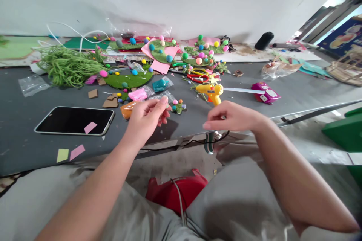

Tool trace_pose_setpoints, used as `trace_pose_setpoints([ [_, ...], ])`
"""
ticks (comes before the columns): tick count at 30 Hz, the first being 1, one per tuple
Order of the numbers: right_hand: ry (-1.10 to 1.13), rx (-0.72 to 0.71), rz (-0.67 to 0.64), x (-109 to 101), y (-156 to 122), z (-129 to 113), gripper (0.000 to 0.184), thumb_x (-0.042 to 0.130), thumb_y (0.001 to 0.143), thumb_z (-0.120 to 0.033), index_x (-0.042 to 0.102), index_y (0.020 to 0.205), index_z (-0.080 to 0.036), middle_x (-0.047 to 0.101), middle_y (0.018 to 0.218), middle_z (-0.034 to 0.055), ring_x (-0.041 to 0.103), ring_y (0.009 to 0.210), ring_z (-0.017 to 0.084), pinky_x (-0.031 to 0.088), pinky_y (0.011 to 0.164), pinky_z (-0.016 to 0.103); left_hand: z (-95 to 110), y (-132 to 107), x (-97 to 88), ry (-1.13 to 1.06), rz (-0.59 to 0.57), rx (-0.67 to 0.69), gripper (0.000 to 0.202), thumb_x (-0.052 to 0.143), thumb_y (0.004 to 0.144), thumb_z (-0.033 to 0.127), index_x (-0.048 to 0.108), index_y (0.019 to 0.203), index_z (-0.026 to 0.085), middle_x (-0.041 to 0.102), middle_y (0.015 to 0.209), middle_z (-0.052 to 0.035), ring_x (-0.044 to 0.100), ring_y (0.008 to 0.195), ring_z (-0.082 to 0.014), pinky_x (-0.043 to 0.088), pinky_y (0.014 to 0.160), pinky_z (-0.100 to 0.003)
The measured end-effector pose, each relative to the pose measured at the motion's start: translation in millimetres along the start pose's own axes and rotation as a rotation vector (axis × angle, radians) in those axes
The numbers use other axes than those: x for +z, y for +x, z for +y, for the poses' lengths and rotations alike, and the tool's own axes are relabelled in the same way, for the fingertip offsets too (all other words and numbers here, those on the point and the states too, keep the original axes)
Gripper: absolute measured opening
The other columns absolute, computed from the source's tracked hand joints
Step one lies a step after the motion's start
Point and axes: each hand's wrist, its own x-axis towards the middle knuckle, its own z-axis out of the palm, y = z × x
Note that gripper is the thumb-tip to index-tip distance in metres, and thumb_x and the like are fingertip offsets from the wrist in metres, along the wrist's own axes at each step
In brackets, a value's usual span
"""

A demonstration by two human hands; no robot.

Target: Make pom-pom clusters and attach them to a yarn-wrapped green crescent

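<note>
1 cluttered grey table, white wall

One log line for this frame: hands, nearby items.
left hand: pinched, item unclear | right hand: pinched, near yellow glue gun | phone: flat on table

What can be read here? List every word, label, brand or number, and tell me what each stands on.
No text can be read in this view.
magenta packet: white labels, print too blurred to read.
yellow glue gun: no legible brand.
phone: screen dark, nothing shown.
poster at far right: a picture only, any lettering too small to tell.
</note>
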Motion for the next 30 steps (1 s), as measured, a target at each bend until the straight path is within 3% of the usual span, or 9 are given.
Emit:
trace_pose_setpoints([
  [1,-0.026,0.082,-0.086,-10.3,-8.4,7.7,0.05,0.069,0.092,-0.059,0.067,0.062,-0.02,0.048,0.054,-0.003,0.038,0.051,0.009,0.031,0.047,0.028,-0.6,0.7,-0.8,0.007,0.002,-0.009,0.04,0.072,0.09,0.059,0.077,0.077,0.021,0.07,0.068,-0.004,0.063,0.057,-0.015,0.047,0.049,-0.025],
  [2,-0.056,0.147,-0.066,-19.2,-15.6,15.8,0.055,0.068,0.091,-0.063,0.061,0.058,-0.02,0.044,0.053,-0.0034,0.034,0.05,0.008,0.028,0.047,0.028,-1.2,1.4,-0.9,0.015,-0.001,-0.006,0.037,0.076,0.087,0.057,0.078,0.079,0.02,0.071,0.07,-0.0041,0.063,0.058,-0.0152,0.048,0.049,-0.025],
  [4,-0.113,0.258,0.173,-30.9,-23.8,30.1,0.059,0.068,0.088,-0.069,0.055,0.058,-0.019,0.043,0.054,-0.0032,0.032,0.051,0.008,0.026,0.048,0.03,-2.0,3.0,-0.1,0.039,-0.026,0.03,0.029,0.083,0.082,0.049,0.08,0.089,0.021,0.076,0.08,-0.0044,0.069,0.067,-0.0169,0.055,0.058,-0.026],
  [6,-0.123,0.321,0.353,-33.1,-22.3,39.3,0.056,0.068,0.085,-0.072,0.06,0.07,-0.02,0.051,0.061,-0.0018,0.038,0.055,0.009,0.029,0.053,0.03,-2.0,4.3,1.0,0.053,-0.072,0.051,0.029,0.084,0.083,0.046,0.081,0.101,0.022,0.079,0.091,-0.0047,0.073,0.079,-0.0182,0.06,0.069,-0.027],
  [9,-0.186,0.345,0.421,-22.1,-5.5,42.8,0.056,0.071,0.079,-0.076,0.066,0.084,-0.02,0.061,0.076,0.0013,0.049,0.065,0.014,0.037,0.061,0.03,-1.2,5.1,1.5,0.065,-0.144,0.02,0.034,0.07,0.094,0.052,0.078,0.101,0.02,0.077,0.087,-0.0047,0.071,0.075,-0.0157,0.057,0.065,-0.024],
  [13,-0.258,0.426,0.593,-1.1,18.9,41.3,0.057,0.07,0.081,-0.072,0.054,0.065,-0.02,0.051,0.067,0.0007,0.045,0.065,0.015,0.034,0.059,0.031,-0.6,4.4,0.5,0.114,-0.136,0.016,0.041,0.066,0.095,0.057,0.072,0.082,0.019,0.067,0.068,-0.0019,0.061,0.058,-0.0121,0.047,0.051,-0.022],
  [18,-0.007,0.336,0.758,8.1,21.9,40.2,0.043,0.072,0.085,-0.058,0.059,0.073,-0.019,0.051,0.066,-0.0009,0.042,0.06,0.012,0.034,0.056,0.029,-4.6,6.3,-3.5,0.157,-0.092,0.091,0.025,0.083,0.083,0.041,0.076,0.095,0.021,0.077,0.089,-0.0032,0.069,0.076,-0.0149,0.056,0.067,-0.023],
  [24,0.342,0.285,0.513,11.5,14.4,29.8,0.044,0.067,0.092,-0.058,0.074,0.096,-0.014,0.07,0.075,0.0061,0.058,0.062,0.014,0.045,0.057,0.027,-6.6,7.9,-6.2,0.09,-0.085,0.031,0.041,0.062,0.097,0.058,0.074,0.09,0.02,0.071,0.076,-0.0034,0.065,0.064,-0.0136,0.05,0.055,-0.023],
  [30,0.306,0.196,0.335,16.7,9.4,22.0,0.05,0.068,0.091,-0.064,0.073,0.082,-0.015,0.056,0.06,0.0,0.05,0.056,0.011,0.04,0.054,0.026,-4.8,6.3,-7.2,0.215,-0.097,0.073,0.033,0.068,0.094,0.052,0.074,0.086,0.021,0.072,0.075,-0.0029,0.065,0.066,-0.0143,0.05,0.057,-0.024],
])
